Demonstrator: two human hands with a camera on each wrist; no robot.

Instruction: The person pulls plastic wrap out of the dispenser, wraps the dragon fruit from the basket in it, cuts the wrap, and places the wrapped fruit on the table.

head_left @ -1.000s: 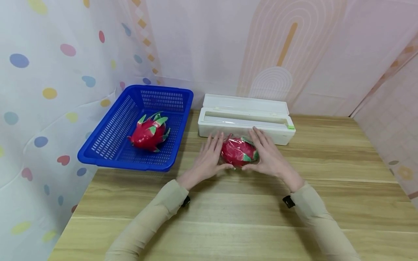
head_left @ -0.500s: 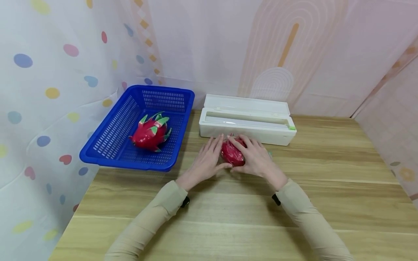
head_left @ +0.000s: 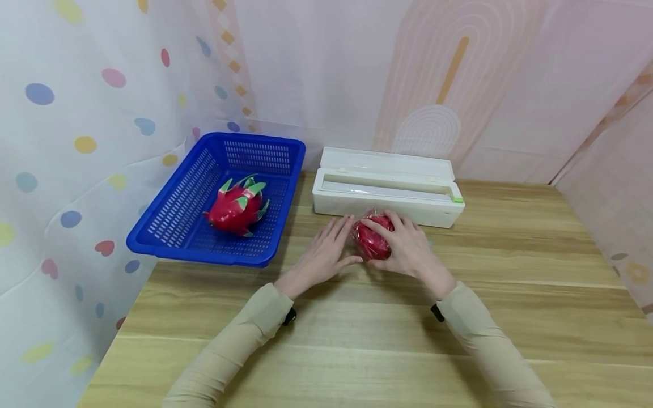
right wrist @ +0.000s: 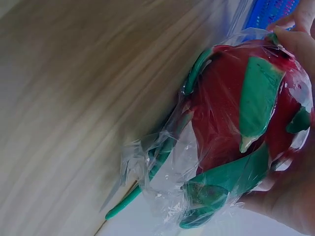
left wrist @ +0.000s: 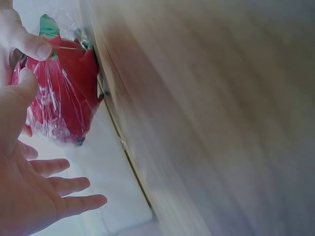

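Note:
A red dragon fruit (head_left: 373, 239) with green scales, wrapped in clear cling film, sits on the wooden table. My right hand (head_left: 410, 249) grips it from the right, fingers curled over its top and thumb at the near side, hiding its right part. My left hand (head_left: 323, 250) lies just left of the fruit with fingers extended; in the left wrist view that hand (left wrist: 29, 191) has its fingers spread beside the wrapped fruit (left wrist: 69, 91). Loose, crinkled film (right wrist: 167, 182) hangs about the green tips of the fruit in the right wrist view.
Right behind the hands stands a white cling film dispenser (head_left: 388, 207), its lid (head_left: 388, 163) raised. To the left, a blue plastic basket (head_left: 293, 187) contains a second dragon fruit (head_left: 236, 209). A patterned curtain (head_left: 316, 85) backs the wooden table (head_left: 347, 351).
The right hand has gone from lying along the fruit's right side to gripping over it, turning the fruit so its green scales face right. The left hand has barely moved.

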